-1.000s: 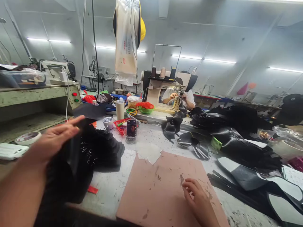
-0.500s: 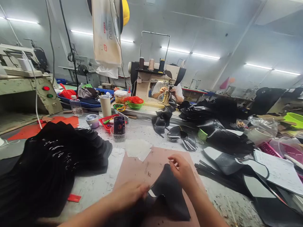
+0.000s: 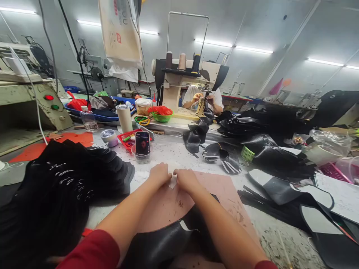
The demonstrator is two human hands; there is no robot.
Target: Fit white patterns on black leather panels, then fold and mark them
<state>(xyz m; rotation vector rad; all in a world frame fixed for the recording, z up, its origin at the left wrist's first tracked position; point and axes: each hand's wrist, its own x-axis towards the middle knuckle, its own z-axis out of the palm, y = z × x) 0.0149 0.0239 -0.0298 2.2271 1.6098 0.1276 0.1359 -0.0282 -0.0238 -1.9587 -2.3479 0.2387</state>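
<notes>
Handling a thin pale sheet [image 3: 173, 181] at the far end of the pink board [image 3: 218, 185] appears to be your step in hand. Left hand [image 3: 159, 175]: curled, fingers bent inward at the sheet's left side. Right hand [image 3: 188, 180]: likewise curled, fingertips turned toward the left, a narrow gap between the two. Grip: how far each set of fingers is closed, and whether either has the sheet pinched, cannot be told, the contact being hidden beneath your hands. Called for next, in judgement: a sure hold on both sides before the sheet is shifted, your forearms kept from dragging the work below. Pale sheet: whitish, mostly covered, one pointed scrap showing between your hands; full outline not visible. Black piece [image 3: 162, 243]: one item, on the near part of the board, partly under your right forearm; dark, smooth, with a soft sheen, curved along its far edge, a small light patch near the middle; bowed rather than flat, by appearance. Stack of black pieces [image 3: 73, 179]: many layers, fanned, on the bench [image 3: 269, 235] to your left, well apart from both hands.
</notes>
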